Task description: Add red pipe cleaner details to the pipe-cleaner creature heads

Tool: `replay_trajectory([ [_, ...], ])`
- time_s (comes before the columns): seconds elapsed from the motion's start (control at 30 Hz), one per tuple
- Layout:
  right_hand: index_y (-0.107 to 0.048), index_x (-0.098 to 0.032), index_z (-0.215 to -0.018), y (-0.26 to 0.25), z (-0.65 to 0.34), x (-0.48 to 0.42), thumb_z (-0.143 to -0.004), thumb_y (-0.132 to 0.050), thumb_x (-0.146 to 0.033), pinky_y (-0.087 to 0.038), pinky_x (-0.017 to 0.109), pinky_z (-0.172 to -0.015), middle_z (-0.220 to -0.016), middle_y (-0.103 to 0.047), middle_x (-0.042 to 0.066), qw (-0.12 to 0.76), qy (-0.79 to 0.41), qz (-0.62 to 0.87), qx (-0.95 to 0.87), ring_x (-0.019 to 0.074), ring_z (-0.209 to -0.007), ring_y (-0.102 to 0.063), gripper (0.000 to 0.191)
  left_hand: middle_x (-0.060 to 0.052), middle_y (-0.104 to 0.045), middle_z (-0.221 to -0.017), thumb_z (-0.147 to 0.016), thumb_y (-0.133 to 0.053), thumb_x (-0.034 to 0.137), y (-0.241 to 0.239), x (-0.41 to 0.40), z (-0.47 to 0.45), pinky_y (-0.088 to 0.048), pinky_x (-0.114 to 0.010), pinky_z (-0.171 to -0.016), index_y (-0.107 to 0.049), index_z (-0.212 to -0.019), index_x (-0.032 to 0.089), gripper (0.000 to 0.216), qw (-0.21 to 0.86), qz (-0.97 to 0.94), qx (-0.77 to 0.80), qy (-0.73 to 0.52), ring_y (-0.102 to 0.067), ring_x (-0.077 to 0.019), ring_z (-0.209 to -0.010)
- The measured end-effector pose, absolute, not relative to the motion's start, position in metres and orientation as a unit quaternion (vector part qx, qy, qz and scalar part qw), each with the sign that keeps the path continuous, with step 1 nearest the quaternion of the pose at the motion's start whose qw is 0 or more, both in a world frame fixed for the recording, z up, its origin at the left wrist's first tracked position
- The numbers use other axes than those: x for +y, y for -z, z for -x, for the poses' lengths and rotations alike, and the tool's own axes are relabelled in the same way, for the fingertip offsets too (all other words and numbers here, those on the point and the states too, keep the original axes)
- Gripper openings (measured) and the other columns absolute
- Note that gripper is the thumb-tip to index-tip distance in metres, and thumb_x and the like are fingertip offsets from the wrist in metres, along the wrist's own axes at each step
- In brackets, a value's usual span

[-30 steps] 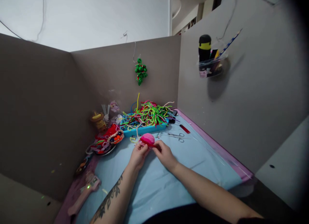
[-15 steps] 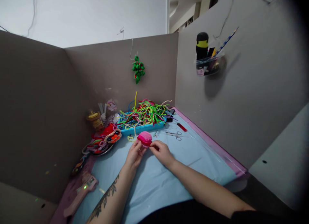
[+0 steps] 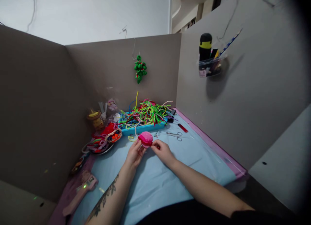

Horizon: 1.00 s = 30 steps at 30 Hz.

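Observation:
A rounded pink craft piece (image 3: 147, 136) with a red band around its lower side is held above the blue cloth (image 3: 170, 179). My left hand (image 3: 135, 154) is closed on its left edge, thumb on the near side and fingers beneath. At the right edge, my right hand (image 3: 163, 151) pinches what looks like a red pipe cleaner, with a bit of red showing by the fingertips. Behind the piece, a blue tray (image 3: 145, 129) holds a heap of coloured pipe cleaners (image 3: 152, 111).
Scissors (image 3: 178, 136) and a red strip (image 3: 183, 128) lie to the right. On the left are a dish of finished fuzzy pieces (image 3: 104, 142) and a pink glue gun (image 3: 81, 191) with a green light. Grey panels (image 3: 116, 66) enclose the table.
My right hand has shifted very slightly right, and red now shows at its fingertips. The pink piece stays in my left hand. The view has tilted a little.

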State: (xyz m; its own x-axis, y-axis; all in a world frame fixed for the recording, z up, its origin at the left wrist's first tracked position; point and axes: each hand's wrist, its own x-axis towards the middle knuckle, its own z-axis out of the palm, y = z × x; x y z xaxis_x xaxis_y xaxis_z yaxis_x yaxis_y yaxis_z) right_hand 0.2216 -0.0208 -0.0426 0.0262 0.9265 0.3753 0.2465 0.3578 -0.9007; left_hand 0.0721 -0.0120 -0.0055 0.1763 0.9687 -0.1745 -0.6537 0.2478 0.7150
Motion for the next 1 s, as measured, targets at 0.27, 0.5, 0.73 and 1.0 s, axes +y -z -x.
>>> replay_trajectory([
  [0.27, -0.064, -0.018, -0.075, 0.039, -0.224, -0.025, -0.079, -0.053, -0.021, -0.041, 0.025, -0.065, -0.072, -0.061, 0.001, 0.522, -0.281, 0.461, -0.661, 0.0154, -0.069, -0.054, 0.012, -0.003, -0.07, -0.083, -0.069, -0.074, 0.016, 0.014, -0.008, -0.072, -0.053, -0.022, -0.069, -0.066, -0.091, 0.013, 0.024, 0.696, -0.283, 0.304, -0.586, -0.065, -0.0114, -0.071],
  [0.5, -0.061, -0.019, -0.066, 0.042, -0.223, -0.024, -0.078, -0.052, -0.017, -0.038, 0.025, -0.064, -0.065, -0.056, -0.001, 0.509, -0.256, 0.458, -0.682, 0.0146, -0.067, -0.052, 0.015, -0.001, -0.068, -0.073, -0.055, -0.084, 0.024, 0.017, -0.007, -0.075, -0.05, -0.019, -0.062, -0.066, -0.082, 0.013, 0.034, 0.657, -0.295, 0.301, -0.625, -0.061, -0.0088, -0.063],
  [0.73, -0.061, -0.019, -0.075, 0.043, -0.225, -0.021, -0.077, -0.057, -0.024, -0.043, 0.028, -0.068, -0.075, -0.058, 0.002, 0.531, -0.273, 0.467, -0.652, 0.0167, -0.072, -0.054, 0.007, -0.002, -0.068, -0.078, -0.06, -0.082, 0.026, 0.01, -0.009, -0.07, -0.05, -0.021, -0.067, -0.067, -0.086, 0.013, 0.033, 0.654, -0.331, 0.306, -0.608, -0.061, -0.0096, -0.067],
  [1.0, -0.042, -0.025, -0.131, 0.032, -0.238, -0.019, -0.074, -0.055, -0.069, -0.038, 0.041, -0.1, -0.14, -0.041, 0.012, 0.563, -0.47, 0.315, -0.602, 0.0284, -0.127, -0.042, 0.073, -0.007, -0.068, -0.083, -0.069, -0.076, 0.03, 0.001, -0.018, -0.061, -0.047, -0.022, -0.059, -0.068, -0.098, 0.013, 0.035, 0.712, -0.448, 0.308, -0.445, -0.06, -0.0116, -0.063],
])
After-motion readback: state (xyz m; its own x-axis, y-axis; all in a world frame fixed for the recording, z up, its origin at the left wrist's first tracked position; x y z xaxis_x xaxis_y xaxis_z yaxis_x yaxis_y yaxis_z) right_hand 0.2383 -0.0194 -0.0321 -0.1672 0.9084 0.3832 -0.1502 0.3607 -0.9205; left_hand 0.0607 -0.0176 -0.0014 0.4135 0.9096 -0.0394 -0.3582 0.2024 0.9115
